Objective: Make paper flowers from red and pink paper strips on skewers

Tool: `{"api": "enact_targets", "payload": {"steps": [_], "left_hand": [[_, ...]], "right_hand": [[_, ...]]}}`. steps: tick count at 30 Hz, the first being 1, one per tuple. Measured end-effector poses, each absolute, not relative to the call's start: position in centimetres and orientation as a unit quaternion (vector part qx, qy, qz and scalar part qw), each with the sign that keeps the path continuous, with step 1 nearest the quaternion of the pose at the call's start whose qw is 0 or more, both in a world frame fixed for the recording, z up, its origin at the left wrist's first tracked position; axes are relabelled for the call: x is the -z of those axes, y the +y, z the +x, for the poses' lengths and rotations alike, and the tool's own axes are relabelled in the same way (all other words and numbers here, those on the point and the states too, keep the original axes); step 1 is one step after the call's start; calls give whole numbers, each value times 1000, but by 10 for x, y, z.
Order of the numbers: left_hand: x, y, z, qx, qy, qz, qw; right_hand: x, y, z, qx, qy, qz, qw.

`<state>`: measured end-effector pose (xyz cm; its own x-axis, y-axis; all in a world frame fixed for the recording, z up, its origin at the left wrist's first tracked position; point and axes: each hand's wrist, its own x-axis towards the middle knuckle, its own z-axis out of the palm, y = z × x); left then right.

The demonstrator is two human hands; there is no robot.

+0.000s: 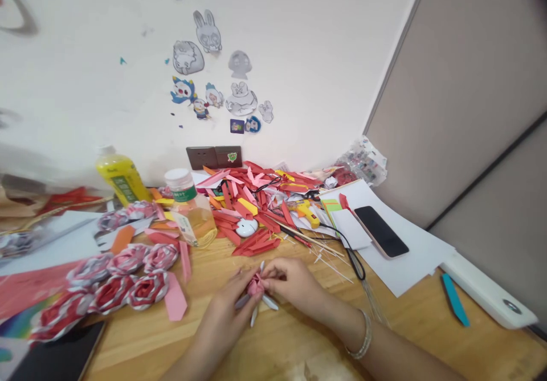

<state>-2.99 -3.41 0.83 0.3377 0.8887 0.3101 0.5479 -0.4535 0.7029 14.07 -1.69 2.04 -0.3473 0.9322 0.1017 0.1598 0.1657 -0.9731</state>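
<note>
Between my two hands, low over the wooden table, is a small pink folded-paper flower (255, 284) with pale pointed strips sticking out around it. My left hand (233, 295) is closed around its left side, thumb along the near edge. From the right, my right hand (288, 281) pinches the flower's other side with bent fingers. Part of the flower is hidden behind the fingers. Left of my hands lie several finished paper roses (149, 290), red-white and pink-white, beside a loose pink paper strip (175, 298).
Red and pink folded strips (256, 244) are heaped at the back, with an earbud case (247, 227) and a yellow glue gun (308, 214). A clear jar (194, 216) and yellow bottle (123, 179) stand left. A phone (382, 231) lies on white paper (397, 275) at right.
</note>
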Motion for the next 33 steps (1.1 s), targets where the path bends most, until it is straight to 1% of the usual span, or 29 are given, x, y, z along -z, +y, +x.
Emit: {"api": "enact_targets", "payload": {"steps": [4, 7, 11, 13, 15, 17, 20, 23, 27, 30, 33], "left_hand": [[-3, -34, -29, -372, 492, 732, 289], [0, -33, -28, -404, 482, 700, 338], [-2, -33, -27, -406, 466, 682, 391], [-4, -33, -28, -395, 468, 701, 367], [-4, -32, -30, -386, 483, 732, 285], [-3, -29, -34, -379, 499, 759, 178], [2, -23, -40, -334, 491, 799, 98], [2, -20, -42, -298, 471, 826, 88], [-5, -21, -41, -320, 452, 825, 111], [-9, -22, -40, -344, 456, 814, 110], [-9, -22, -41, -370, 456, 802, 111]], "right_hand": [[-21, -17, 140, -420, -688, -423, 414], [-23, -17, 141, -361, -730, -414, 407], [-23, -16, 141, -349, -735, -426, 397], [-22, -16, 141, -350, -731, -432, 395], [-21, -17, 139, -353, -730, -431, 395], [-20, -17, 137, -357, -727, -431, 397], [-18, -17, 134, -374, -711, -439, 402], [-16, -17, 132, -416, -684, -437, 410], [-15, -17, 132, -454, -659, -420, 428], [-16, -18, 132, -440, -666, -413, 438], [-19, -19, 132, -401, -696, -406, 435]]}}
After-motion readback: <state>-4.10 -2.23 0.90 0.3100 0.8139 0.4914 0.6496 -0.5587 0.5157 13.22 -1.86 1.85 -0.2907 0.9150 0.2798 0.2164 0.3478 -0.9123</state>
